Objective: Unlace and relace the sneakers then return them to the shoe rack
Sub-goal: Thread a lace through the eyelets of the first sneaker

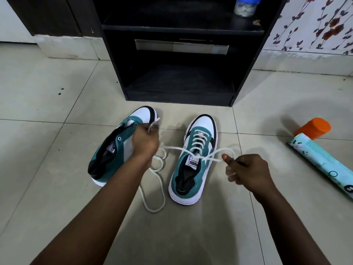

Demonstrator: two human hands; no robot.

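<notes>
Two teal, white and black sneakers lie on the tiled floor before a black shoe rack (122, 60). The left sneaker (110, 150) is tipped on its side with bare eyelets. My left hand (145, 140) is over it and pinches one end of a loose white lace (154, 196), which loops on the floor between the shoes. The right sneaker (193, 161) stands upright and is laced. My right hand (246, 171) is beside it and pinches a white lace strand that stretches across this shoe's tongue.
The rack's lower shelf (181, 83) holds nothing; a plastic jar (245, 6) stands on an upper shelf. On the floor at the right lie an orange-capped bottle (313, 128) and a light blue patterned tube (322, 163). A floral wall is at the right.
</notes>
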